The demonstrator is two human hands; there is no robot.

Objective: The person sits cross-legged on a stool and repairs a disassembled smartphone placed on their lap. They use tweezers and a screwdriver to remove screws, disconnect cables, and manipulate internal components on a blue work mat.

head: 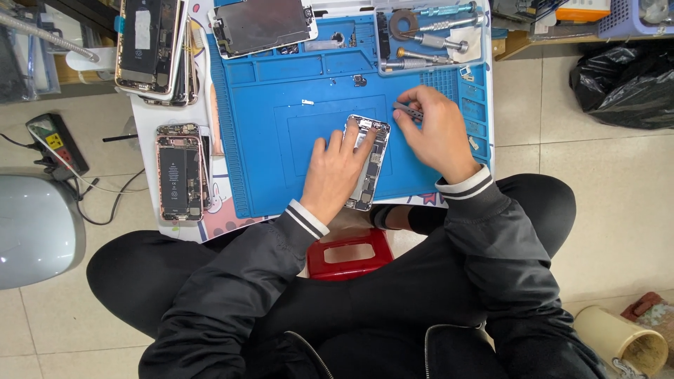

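An opened phone body [370, 165] lies on the blue work mat [281, 126], its insides facing up. My left hand [335, 174] rests flat on the mat with its fingers pressing on the phone's left side. My right hand [437, 130] is just right of the phone's top end, its fingers closed on grey tweezers [408, 109] that point left toward the phone.
A second opened phone [180, 172] lies left of the mat. More phone parts [149, 43] stack at the back left, and a screen panel [261, 24] lies at the mat's top. A tray holds screwdrivers [430, 35]. A red stool [349, 253] is below the table.
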